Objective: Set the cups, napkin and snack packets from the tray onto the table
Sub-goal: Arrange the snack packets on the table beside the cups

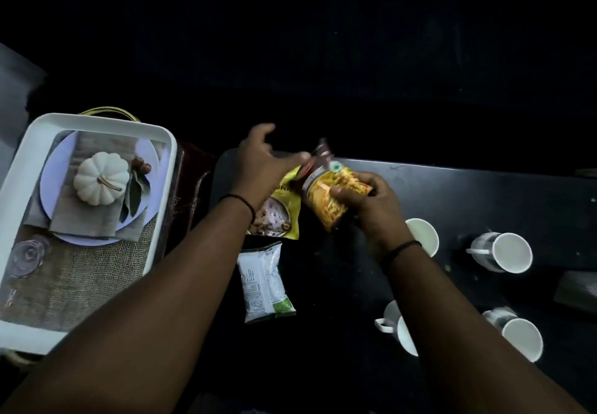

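Black table (pixel 452 194) spreads dark under everything. White tray (pixel 97 123) at the left shows only its printed liner (pumpkin, plate, burlap). Four white cups (pixel 513 253) stand on the table to the right, nothing visible inside them. White snack packet (pixel 263 283) lies flat near the middle; yellow packet (pixel 284 216) lies just beyond it, partly under the left wrist. Right hand (pixel 365 200) grips an orange packet (pixel 326 194). Left hand (pixel 258 161) pinches its top corner.
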